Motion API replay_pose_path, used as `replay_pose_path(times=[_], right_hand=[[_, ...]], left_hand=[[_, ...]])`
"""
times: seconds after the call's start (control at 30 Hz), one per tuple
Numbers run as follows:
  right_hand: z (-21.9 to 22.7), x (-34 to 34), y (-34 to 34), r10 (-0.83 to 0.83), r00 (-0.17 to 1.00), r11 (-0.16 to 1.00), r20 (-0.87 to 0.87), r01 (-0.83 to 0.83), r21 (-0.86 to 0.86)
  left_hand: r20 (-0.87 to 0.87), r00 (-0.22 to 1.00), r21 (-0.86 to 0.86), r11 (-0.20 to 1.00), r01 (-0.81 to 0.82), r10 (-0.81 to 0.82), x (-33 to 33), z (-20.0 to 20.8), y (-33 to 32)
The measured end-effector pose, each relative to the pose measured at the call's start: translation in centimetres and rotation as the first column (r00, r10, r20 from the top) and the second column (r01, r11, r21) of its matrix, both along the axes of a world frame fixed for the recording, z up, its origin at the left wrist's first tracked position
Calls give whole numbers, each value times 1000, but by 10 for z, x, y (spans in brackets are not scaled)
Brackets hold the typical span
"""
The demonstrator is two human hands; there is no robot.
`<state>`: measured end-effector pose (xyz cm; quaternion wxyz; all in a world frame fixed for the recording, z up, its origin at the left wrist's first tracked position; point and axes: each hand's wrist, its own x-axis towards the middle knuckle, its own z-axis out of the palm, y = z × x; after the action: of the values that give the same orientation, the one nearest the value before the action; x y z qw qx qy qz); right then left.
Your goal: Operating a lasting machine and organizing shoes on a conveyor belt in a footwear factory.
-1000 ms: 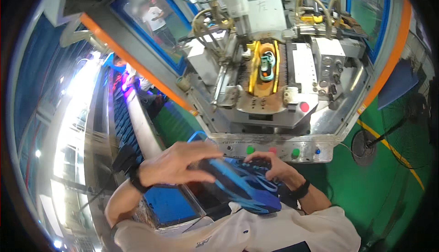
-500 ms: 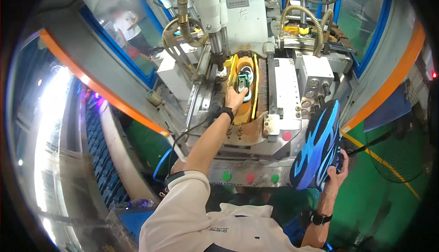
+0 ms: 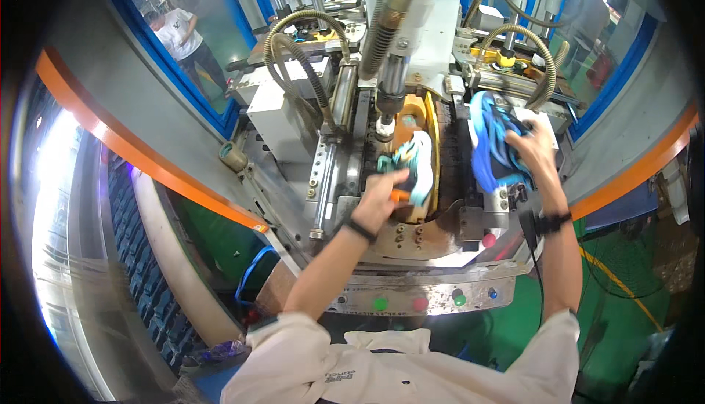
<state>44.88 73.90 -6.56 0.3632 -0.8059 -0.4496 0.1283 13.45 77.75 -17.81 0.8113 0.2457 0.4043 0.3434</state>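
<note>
My left hand (image 3: 378, 197) is closed on a teal and black shoe with a white sole (image 3: 423, 165), blurred by motion. That shoe is tilted on its side over the yellow-lined cradle (image 3: 435, 132) of the press. To the right, my right hand (image 3: 534, 143) grips a blue and black sports shoe (image 3: 485, 147), its fingers partly hidden by the shoe. The blue shoe hangs over the right side of the press, apart from the cradle. A vertical press rod (image 3: 385, 126) stands close behind the teal shoe.
A front panel (image 3: 433, 300) with coloured buttons runs along the near edge. White blocks (image 3: 283, 118) and hoses flank the cradle. Orange-edged frames (image 3: 147, 162) bound both sides. Behind a window at the far left stands another person (image 3: 180, 33).
My left hand has turned the teal shoe onto its side and raised it from the cradle. My right hand has carried the blue shoe forward, from beside the press to above its right side.
</note>
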Motion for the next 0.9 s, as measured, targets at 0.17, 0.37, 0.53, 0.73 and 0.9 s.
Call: replay_pose_path(times=[0.17,0.37,0.53,0.73,0.9], right_hand=[[-36,-95,125,270,963,885,-22,-257,-389],[-152,-156,178,306,819,952,485,-264,-153],[-173,-195,164,166,869,986,467,-142,-85],[-122,-251,0,507,780,660,367,-625,416],[-195,-308,-170,912,389,353,131,-906,235]], left_hand=[[-68,991,41,992,-115,118,-108,56,-133],[-284,817,186,864,-467,502,-214,76,-255],[-259,496,239,552,-799,829,-248,52,-350],[-272,175,100,209,-973,946,-211,26,-436],[-183,297,-36,296,-955,937,-174,1,-477]])
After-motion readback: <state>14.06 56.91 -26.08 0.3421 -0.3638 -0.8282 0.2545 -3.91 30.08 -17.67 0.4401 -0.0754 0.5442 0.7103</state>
